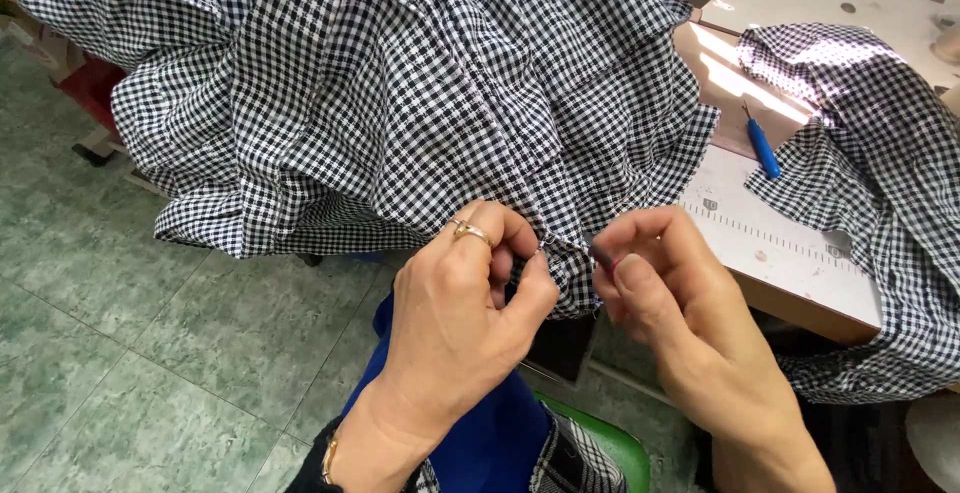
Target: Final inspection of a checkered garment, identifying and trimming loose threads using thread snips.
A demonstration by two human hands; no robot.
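Both hands pinch the lower edge of a black-and-white checked cloth [420,83] that spills off a table [790,253]: the left hand [455,318], wearing a ring [470,233], grips the hem, the right hand [670,303] nips it just beside. A blue tool [763,148] lies on the table.

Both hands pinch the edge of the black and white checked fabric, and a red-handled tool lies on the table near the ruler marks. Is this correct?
Not quite: the handle of the tool is blue, not red, as the head view shows. The rest holds: the left hand and right hand both pinch the edge of the checked fabric, and the tool lies on the table near the ruler marks.
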